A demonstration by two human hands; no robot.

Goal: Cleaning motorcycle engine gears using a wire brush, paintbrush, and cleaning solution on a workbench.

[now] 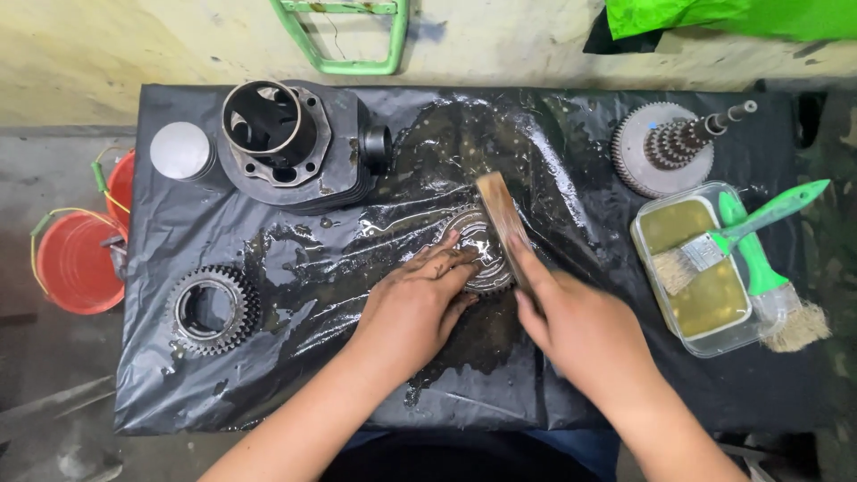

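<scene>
Head view: left hand is lying spread, pressing a wet gear flat; right hand is gripping a wooden brush, open black sheet nearer the table's front edge.

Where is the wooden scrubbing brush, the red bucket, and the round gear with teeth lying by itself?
wooden scrubbing brush [500, 214], head view, on its wooden back.
red plastic bucket [76, 268], head view, on its inner wall.
dark toothed metal gear [214, 310], head view, on its toothed ring.

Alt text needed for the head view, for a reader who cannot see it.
Left hand steadies a wet gear on a black plastic sheet while the right hand holds a wooden-backed brush against it. Around them lie an engine cylinder, another gear, a gear shaft and a tray of yellowish liquid with two green-handled paintbrushes.
</scene>
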